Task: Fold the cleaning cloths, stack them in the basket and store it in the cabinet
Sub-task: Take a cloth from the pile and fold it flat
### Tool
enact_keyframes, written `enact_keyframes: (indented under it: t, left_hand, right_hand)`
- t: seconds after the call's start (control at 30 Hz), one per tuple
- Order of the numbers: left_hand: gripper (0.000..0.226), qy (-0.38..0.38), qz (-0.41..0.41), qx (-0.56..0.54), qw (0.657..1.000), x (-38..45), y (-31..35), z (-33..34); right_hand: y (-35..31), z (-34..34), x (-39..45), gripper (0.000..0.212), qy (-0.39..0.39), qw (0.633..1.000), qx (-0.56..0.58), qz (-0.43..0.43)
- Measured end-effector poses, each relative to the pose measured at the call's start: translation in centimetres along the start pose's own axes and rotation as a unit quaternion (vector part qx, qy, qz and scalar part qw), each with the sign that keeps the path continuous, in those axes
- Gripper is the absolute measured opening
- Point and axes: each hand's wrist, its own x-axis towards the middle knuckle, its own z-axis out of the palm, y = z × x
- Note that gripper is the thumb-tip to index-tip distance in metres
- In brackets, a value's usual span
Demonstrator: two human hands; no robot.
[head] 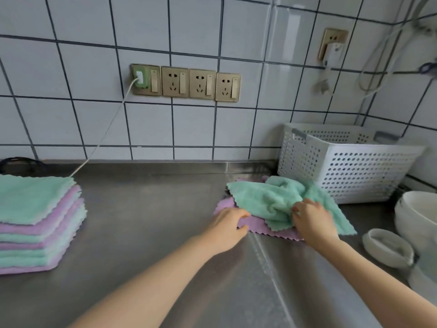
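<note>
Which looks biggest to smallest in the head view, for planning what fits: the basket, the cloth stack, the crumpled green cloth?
1. basket
2. cloth stack
3. green cloth
Basket and stack look close in size; the stack is cut off by the frame edge, so their order is unsure.

Soft daylight, glare-streaked steel, warped blurry edges.

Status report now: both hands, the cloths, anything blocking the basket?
Left hand pinches purple cloth edge. Right hand grips crumpled green cloth lying on it. Folded stack far left; basket behind, way clear.
</note>
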Motion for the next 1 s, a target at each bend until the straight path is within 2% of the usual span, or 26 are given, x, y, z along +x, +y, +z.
enact_keyframes:
  t: [0.1, 0.17, 0.23, 0.27, 0.3, 0.37, 0.43, 0.5, 0.6, 0.67, 0.73, 0.83, 0.93, 1.0]
  left_hand:
    - [0.064, -0.031, -0.018, -0.018, 0.999, 1.2, 1.6, 0.7]
    - [0.074, 0.017, -0.023, -0.054, 0.998, 1.7, 3.3, 0.5]
    - [0.060, 0.066, -0.006, -0.125, 0.990, 1.8, 5.2, -0.1]
    - [0.043, 0.068, -0.004, -0.180, 0.981, 1.6, 6.3, -0.5]
    - [0.025, 0.073, 0.010, -0.185, 0.980, 1.2, 7.1, -0.8]
    - [0.024, 0.128, 0.001, -0.178, 0.976, -0.2, 7.9, -1.9]
    - [0.017, 0.195, -0.023, -0.174, 0.965, -1.9, 7.2, -3.4]
    - [0.009, 0.215, -0.016, -0.190, 0.958, -3.5, 6.0, -5.1]
    - [0.013, 0.195, 0.037, -0.207, 0.958, -6.7, 5.3, -8.9]
    - [0.017, 0.182, 0.079, -0.192, 0.961, -8.9, 5.3, -11.2]
    - [0.022, 0.174, 0.081, -0.166, 0.967, -11.2, 5.2, -13.3]
    - [0.026, 0.152, 0.063, -0.081, 0.983, -14.2, 4.9, -16.0]
    - [0.058, 0.129, 0.029, 0.133, 0.982, -16.9, 4.6, -18.0]
    - [0.077, 0.125, 0.007, 0.293, 0.948, -18.3, 4.3, -18.9]
  right_hand:
    - [-1.4, -2.0, 0.3, 0.015, 0.072, 0.988, 0.138, -0.019]
    - [-3.3, -4.1, -0.2, 0.013, 0.107, 0.970, 0.207, -0.076]
    - [-5.5, -6.4, -1.3, 0.013, 0.122, 0.951, 0.247, -0.139]
    - [-6.4, -7.4, -1.7, 0.013, 0.127, 0.946, 0.251, -0.161]
    - [-7.2, -8.2, -2.2, 0.013, 0.132, 0.943, 0.253, -0.173]
    - [-8.5, -9.8, -2.9, 0.012, 0.131, 0.935, 0.285, -0.168]
    - [-9.3, -11.4, -3.2, 0.015, 0.103, 0.919, 0.350, -0.148]
    - [-9.6, -12.8, -3.5, 0.022, 0.060, 0.913, 0.375, -0.146]
    - [-9.8, -14.9, -4.3, 0.044, -0.016, 0.918, 0.339, -0.207]
    - [-9.8, -15.9, -4.9, 0.051, -0.084, 0.917, 0.294, -0.254]
    - [-10.2, -16.9, -5.8, 0.048, -0.119, 0.928, 0.214, -0.280]
    - [-11.2, -18.0, -6.8, 0.046, -0.092, 0.941, 0.136, -0.295]
    - [-12.3, -19.5, -7.5, 0.030, -0.065, 0.940, 0.196, -0.270]
    - [-13.0, -20.5, -7.6, 0.024, -0.056, 0.936, 0.242, -0.250]
